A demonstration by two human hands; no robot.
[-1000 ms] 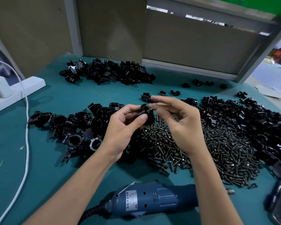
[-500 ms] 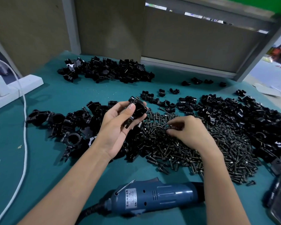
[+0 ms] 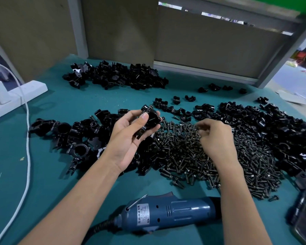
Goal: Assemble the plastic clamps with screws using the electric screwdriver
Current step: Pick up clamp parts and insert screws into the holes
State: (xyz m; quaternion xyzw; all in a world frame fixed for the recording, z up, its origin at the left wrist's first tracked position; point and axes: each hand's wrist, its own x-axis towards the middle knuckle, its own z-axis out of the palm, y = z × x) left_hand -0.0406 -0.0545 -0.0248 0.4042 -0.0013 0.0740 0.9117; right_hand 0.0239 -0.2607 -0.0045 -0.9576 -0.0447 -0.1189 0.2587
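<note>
My left hand (image 3: pixel 131 131) holds a black plastic clamp (image 3: pixel 151 119) above the teal table, thumb across its front and fingers curled behind it. My right hand (image 3: pixel 217 138) hovers over the heap of dark screws (image 3: pixel 193 156), fingertips drawn together at the heap's far edge; blur hides whether a screw sits between them. The blue electric screwdriver (image 3: pixel 170 214) lies on its side near the table's front edge, between my forearms, its black cable trailing left.
Assembled clamps (image 3: pixel 72 137) are heaped left of the screws. Loose clamp halves (image 3: pixel 272 131) cover the right side, and another pile (image 3: pixel 117 76) lies at the back. A white power strip (image 3: pixel 16 96) and white cable (image 3: pixel 27 138) run along the left. A dark device (image 3: pixel 304 216) sits front right.
My right hand left the clamp and dropped to the screw heap, then lifted a little with fingertips bunched. My left hand turned the clamp and kept it raised.
</note>
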